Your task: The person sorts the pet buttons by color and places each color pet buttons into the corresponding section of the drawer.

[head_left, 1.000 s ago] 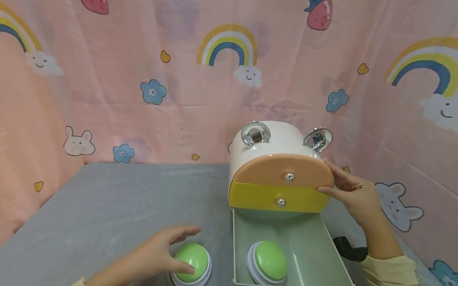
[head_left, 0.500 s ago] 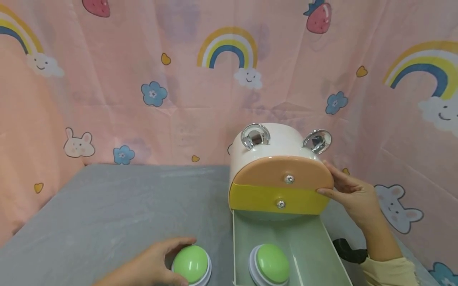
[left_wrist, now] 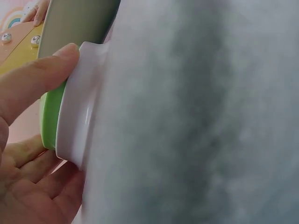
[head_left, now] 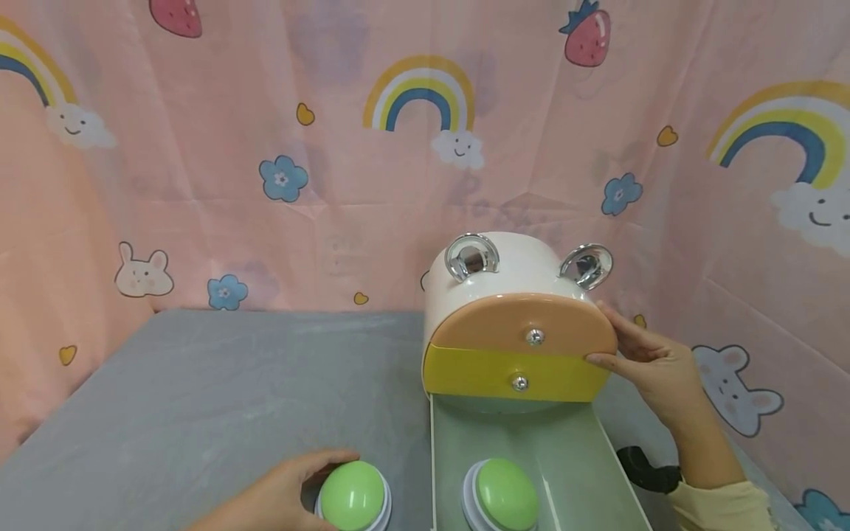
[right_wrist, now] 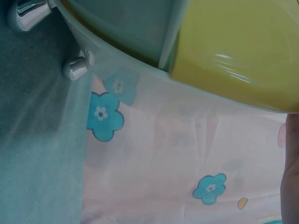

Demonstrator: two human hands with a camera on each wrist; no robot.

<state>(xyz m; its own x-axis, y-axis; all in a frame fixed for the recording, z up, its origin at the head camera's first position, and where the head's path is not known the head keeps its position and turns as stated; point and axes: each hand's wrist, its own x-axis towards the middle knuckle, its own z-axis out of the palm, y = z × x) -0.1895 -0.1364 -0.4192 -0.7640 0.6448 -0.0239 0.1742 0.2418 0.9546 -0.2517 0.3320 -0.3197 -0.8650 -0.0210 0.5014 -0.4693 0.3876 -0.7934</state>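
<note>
My left hand (head_left: 275,493) grips a round white jar with a domed green top (head_left: 353,495) on the grey table. In the left wrist view, thumb and fingers lie on opposite sides of its rim. A second green-topped jar (head_left: 508,493) sits inside the pale green bottom drawer (head_left: 574,472), which is pulled out. That drawer belongs to a rounded white drawer box (head_left: 518,254) with silver ears. Its orange top drawer (head_left: 491,317) and yellow middle drawer (head_left: 478,372) are closed. My right hand (head_left: 664,376) holds the box's right side, thumb at the front edge.
The grey table (head_left: 265,383) extends left of the box. A pink patterned cloth (head_left: 332,236) hangs behind and at both sides. Below the right forearm, a dark curved object (head_left: 647,472) shows beside the drawer. Silver feet (right_wrist: 79,66) show under the box in the right wrist view.
My left hand has come down around the green-topped jar left of the drawer, its thumb and fingers closing onto the sides. The right hand keeps its hold on the box.
</note>
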